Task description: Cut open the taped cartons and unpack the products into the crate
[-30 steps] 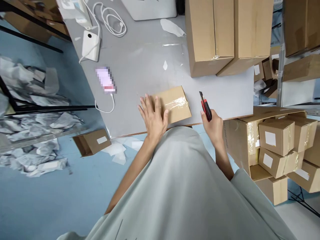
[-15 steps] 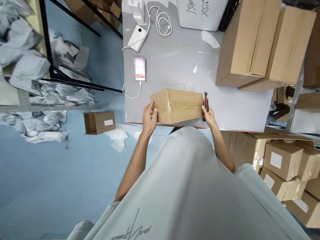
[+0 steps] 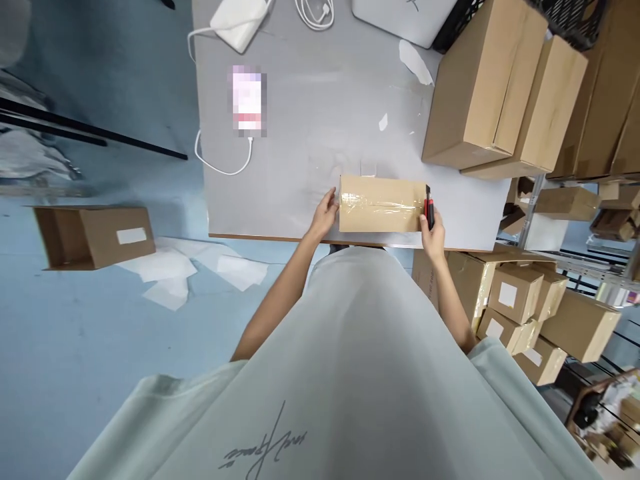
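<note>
A taped cardboard box [image 3: 383,205] lies near the front edge of the grey table, its long side running left to right. Clear tape shines along its top. At its left end is my left hand [image 3: 326,215], fingers stretched out and slightly apart, with the fingertips against or very close to the cardboard; exact contact is hard to tell. My right hand [image 3: 434,237] is closed around a black and red box cutter [image 3: 429,210] and rests by the box's right end. Whether the blade is out is too small to see.
Two tall cartons [image 3: 480,87] stand at the table's right. A phone [image 3: 247,100] on a white cable lies left, behind it a white power bank [image 3: 240,23]. An open carton [image 3: 95,237] and paper sheets [image 3: 165,267] lie on the floor. Packed boxes [image 3: 515,293] sit lower right.
The box has turned level and its taped top now faces me more squarely. My left hand has loosened from around its left end. My view has shifted; the cutter stays in my right hand.
</note>
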{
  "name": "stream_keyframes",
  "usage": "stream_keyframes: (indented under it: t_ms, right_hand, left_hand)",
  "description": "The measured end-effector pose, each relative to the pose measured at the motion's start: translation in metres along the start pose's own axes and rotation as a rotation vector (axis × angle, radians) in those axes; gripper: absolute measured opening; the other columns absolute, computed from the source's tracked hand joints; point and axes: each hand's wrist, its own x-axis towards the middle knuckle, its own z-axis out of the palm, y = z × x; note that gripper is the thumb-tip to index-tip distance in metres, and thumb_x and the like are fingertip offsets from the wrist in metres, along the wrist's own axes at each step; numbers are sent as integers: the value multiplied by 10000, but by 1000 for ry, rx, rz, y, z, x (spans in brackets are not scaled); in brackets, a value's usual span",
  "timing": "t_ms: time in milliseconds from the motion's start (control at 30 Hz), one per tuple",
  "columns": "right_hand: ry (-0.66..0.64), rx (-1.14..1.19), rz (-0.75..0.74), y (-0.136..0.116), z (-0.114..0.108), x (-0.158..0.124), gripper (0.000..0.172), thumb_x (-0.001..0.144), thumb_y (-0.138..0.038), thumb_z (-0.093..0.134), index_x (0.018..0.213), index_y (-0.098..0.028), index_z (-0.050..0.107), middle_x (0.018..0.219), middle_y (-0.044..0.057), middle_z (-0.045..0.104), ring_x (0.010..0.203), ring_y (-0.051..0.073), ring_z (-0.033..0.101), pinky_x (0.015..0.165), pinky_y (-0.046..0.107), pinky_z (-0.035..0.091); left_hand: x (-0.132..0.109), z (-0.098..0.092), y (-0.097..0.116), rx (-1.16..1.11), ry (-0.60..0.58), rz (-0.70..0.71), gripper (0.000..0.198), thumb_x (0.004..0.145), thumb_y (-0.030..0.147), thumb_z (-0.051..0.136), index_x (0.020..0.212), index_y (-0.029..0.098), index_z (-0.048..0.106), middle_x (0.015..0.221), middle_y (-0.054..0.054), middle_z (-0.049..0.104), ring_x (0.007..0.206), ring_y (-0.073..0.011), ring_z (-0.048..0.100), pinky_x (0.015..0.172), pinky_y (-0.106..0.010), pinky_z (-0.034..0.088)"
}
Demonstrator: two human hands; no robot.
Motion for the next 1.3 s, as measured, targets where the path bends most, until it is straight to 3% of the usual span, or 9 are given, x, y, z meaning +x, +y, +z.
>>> stream_keyframes:
  t_ms: [100,200,300,400,567,733,1100,1300]
  right_hand:
    - [-43,-146,-130,-21,-21,0,551,1159,-620,479,1292,-144,721,1198,169,787,1093,269,718,1024,375,568]
    - [-312,-287,-253,-57,-33,4,538,1167,-620,504,1275,-160,760,950,89,797,826,254,694,838,339,529]
    - [-500,-401,-413,-101,-27,11,532,1194,-565,483,1452,-181,746,1085,118,863,904,295,767,826,333,506]
    - [-645,-546,-544,-140,-14,17,532,1235,-496,411,1580,-214,702,1318,146,870,1084,328,803,863,344,502]
    - [-782,-919,-581,-185,4,22,536,1254,-422,380,1699,-230,609,1384,167,845,1104,345,803,831,373,464]
    - [-824,-1096,-588,-203,10,23,524,1266,-388,345,1690,-218,602,1331,187,842,1068,338,803,799,376,418]
    - [-832,-1185,-595,-215,12,18,517,1268,-405,351,1669,-198,603,1293,200,840,1069,338,810,803,377,436]
    - [-831,-1229,-640,-220,20,14,457,1215,-204,379,1578,-148,650,1288,240,831,1066,346,810,815,396,469]
  left_hand:
    - [-19,-25,15,-40,-27,-43,837,1113,719,554,1795,240,470,1888,-202,425,1713,-337,503,1352,-517,495]
    - [-33,-44,38,19,-102,106,882,1074,762,639,1807,303,468,1909,-165,392,1779,-364,381,1384,-556,454]
    - [-32,-51,47,68,-189,171,921,1019,796,717,1775,305,528,1905,-179,381,1792,-412,335,1395,-617,425]
    - [-25,-52,38,47,-255,157,920,1002,802,739,1754,302,561,1891,-188,389,1791,-433,328,1394,-632,427]
    - [-21,-52,20,-10,-302,150,897,1009,716,760,1764,283,545,1859,-187,430,1776,-414,357,1363,-581,487]
    - [-24,-51,18,-43,-311,167,851,1015,642,776,1759,297,550,1862,-172,432,1764,-413,379,1358,-583,492]
    - [-24,-46,17,-108,-315,178,820,1000,514,776,1757,306,540,1843,-152,471,1695,-407,487,1315,-577,545]
    - [-25,-43,18,-108,-316,174,816,996,469,758,1764,315,532,1844,-146,470,1694,-410,488,1287,-573,574]
